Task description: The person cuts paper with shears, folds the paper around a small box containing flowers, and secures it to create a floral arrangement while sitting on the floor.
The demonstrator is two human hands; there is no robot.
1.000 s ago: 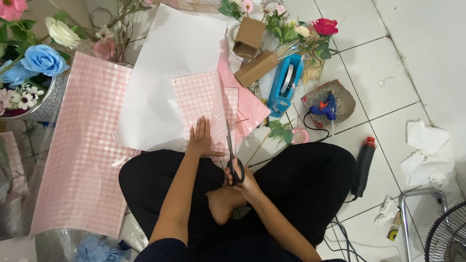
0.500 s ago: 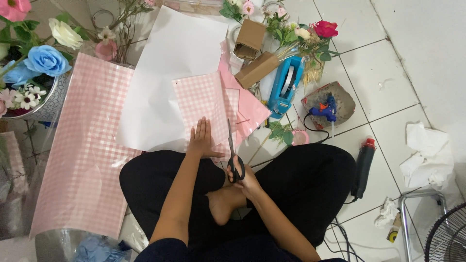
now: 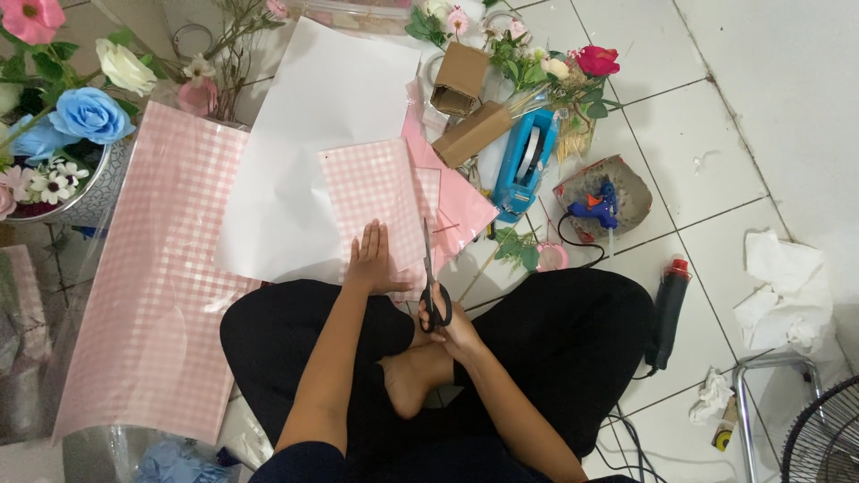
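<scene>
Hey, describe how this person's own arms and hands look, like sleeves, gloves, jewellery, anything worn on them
Both forearms are bare from the elbow down, with no sleeves reaching them. The left hand and the right hand wear no gloves, and no watch, bracelet or ring shows at this size. Dark fabric appears at the bottom edge near the upper arms, matching the black trousers; whether it is a short sleeve is unclear.

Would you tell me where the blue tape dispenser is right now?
The blue tape dispenser lies on the floor right of the pink papers, between the brown box and the glue gun.

you get bright, even overhead light; the white floor (image 3: 716, 134) tiles glare mildly, shadows stay soft, and focus holds sharp.
</scene>
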